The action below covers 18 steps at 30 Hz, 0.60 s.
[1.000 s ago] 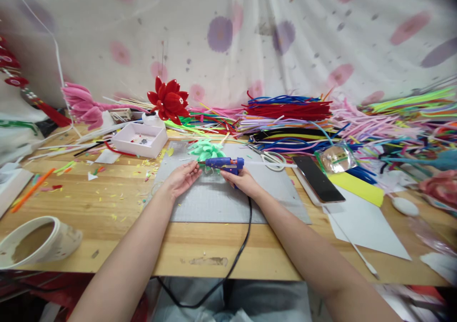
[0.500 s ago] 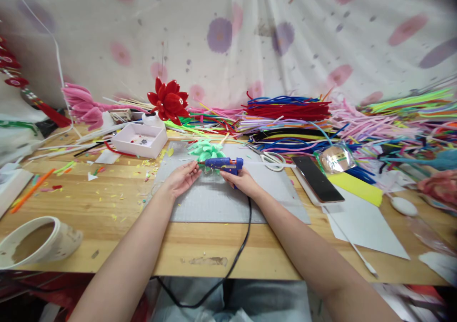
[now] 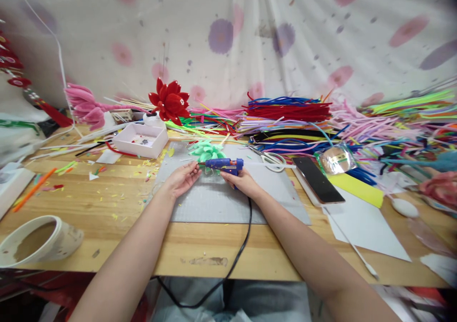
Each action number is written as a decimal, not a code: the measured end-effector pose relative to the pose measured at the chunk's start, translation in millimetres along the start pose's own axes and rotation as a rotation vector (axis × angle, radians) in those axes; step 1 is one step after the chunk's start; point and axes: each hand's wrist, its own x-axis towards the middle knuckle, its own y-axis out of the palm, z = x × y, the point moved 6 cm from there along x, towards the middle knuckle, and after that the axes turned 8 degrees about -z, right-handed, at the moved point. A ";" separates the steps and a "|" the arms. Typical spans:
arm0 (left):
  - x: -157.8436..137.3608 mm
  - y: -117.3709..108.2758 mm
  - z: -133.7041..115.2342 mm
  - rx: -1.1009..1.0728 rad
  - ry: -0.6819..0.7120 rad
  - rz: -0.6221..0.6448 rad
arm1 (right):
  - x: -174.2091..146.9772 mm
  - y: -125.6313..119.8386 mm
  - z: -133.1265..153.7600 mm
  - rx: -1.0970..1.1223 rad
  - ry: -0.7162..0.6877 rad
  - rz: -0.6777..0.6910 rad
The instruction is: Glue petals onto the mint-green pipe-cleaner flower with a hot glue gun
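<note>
My right hand (image 3: pixel 243 181) is wrapped round the handle of a blue glue gun (image 3: pixel 221 164), with a clear glue stick (image 3: pixel 269 164) jutting from its back end. The nozzle points left, to the fingertips of my left hand (image 3: pixel 183 178). Those fingers are pinched together; what they hold is too small to make out. Just behind the gun, mint-green fuzzy petals (image 3: pixel 207 149) lie in a cluster on the grey cutting mat (image 3: pixel 200 208), partly covered by the gun. A black cord (image 3: pixel 246 239) runs from the gun down over the table edge.
Scissors (image 3: pixel 273 161) and a phone (image 3: pixel 318 180) lie to the right. Bundles of coloured pipe cleaners (image 3: pixel 289 110) line the back. On the left are a white box (image 3: pixel 141 141), a red fuzzy flower (image 3: pixel 169 101), scraps and a cup of brown liquid (image 3: pixel 66 239).
</note>
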 end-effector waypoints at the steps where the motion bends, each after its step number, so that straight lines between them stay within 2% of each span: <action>1: 0.1 0.0 0.0 0.001 0.001 0.003 | 0.0 0.2 -0.2 0.001 0.000 0.002; 18: 0.4 -0.2 1.0 0.009 -0.003 0.011 | 1.7 -0.6 -3.1 -0.016 -0.025 0.009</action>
